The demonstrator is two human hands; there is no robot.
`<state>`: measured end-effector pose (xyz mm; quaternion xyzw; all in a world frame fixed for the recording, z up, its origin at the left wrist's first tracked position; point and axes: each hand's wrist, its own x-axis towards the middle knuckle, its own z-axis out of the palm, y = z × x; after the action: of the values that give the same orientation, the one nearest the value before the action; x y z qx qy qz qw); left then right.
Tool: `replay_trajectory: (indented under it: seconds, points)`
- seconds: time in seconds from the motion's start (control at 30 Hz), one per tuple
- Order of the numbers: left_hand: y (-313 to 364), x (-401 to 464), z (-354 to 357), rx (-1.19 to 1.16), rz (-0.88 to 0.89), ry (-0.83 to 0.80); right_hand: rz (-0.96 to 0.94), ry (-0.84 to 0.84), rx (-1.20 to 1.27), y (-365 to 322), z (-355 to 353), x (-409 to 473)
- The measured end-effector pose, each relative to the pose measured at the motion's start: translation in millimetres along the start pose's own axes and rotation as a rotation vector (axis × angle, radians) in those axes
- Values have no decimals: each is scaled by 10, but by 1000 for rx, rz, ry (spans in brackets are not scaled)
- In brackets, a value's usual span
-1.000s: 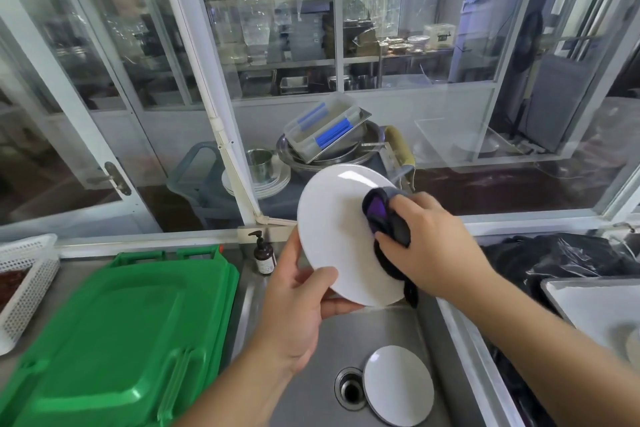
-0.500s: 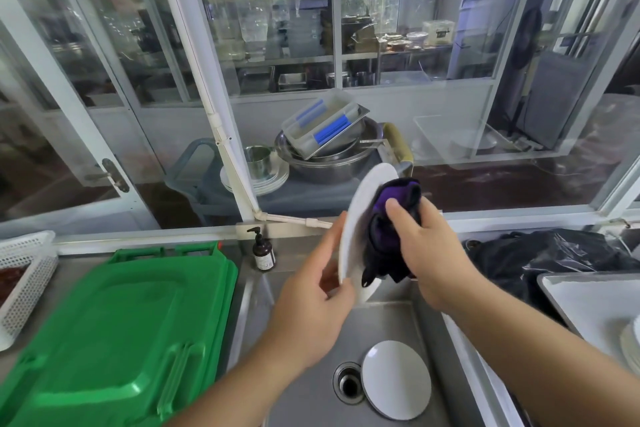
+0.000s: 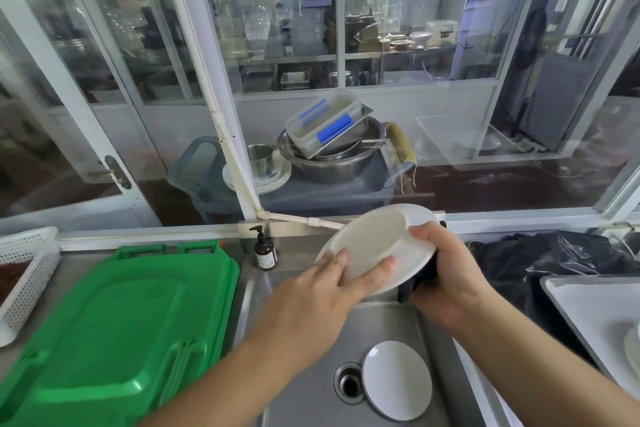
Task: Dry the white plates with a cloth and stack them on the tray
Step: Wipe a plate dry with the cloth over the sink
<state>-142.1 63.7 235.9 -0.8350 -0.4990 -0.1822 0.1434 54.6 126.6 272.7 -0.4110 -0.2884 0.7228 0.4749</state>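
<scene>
Above the steel sink (image 3: 408, 319) I hold a white plate (image 3: 374, 246) with its underside facing me. My left hand (image 3: 322, 295) rests on the plate's lower left part, fingers straight. At its right edge my right hand (image 3: 446, 274) grips the plate together with a dark cloth (image 3: 415, 282), most of which is hidden beneath. A second white plate (image 3: 396, 380) lies in the sink beside the drain (image 3: 349, 382). On the right stands a white tray (image 3: 595, 308) with stacked plates (image 3: 633, 347) at the frame's edge.
A green plastic lid (image 3: 114, 326) covers the counter on the left, with a white basket (image 3: 24, 274) beyond it. A soap pump bottle (image 3: 265, 250) stands at the sink's back corner. A black plastic bag (image 3: 554, 260) lies behind the tray. A glass window runs along the back.
The plate has been turned over from facing me to showing its underside. The cloth went from the plate's front to beneath its right edge. My left hand shifted onto the underside.
</scene>
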Motion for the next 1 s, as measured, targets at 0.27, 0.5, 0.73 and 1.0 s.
replay_trajectory:
  seconds: [0.27,0.5,0.73,1.0]
  points:
    - [-57,-69,0,-169,-90,-142,-33,7,41,87,-52,-44]
    - [-59,-16,9,-1584,-1180,192,-47,2,137,109,-139,-21]
    - [33,44,-37,-2198,-1359,124,-45,-6,117,211,-181,-5]
    - [116,54,-35,-2178,-1397,175,12,-10,101,410,-346,28]
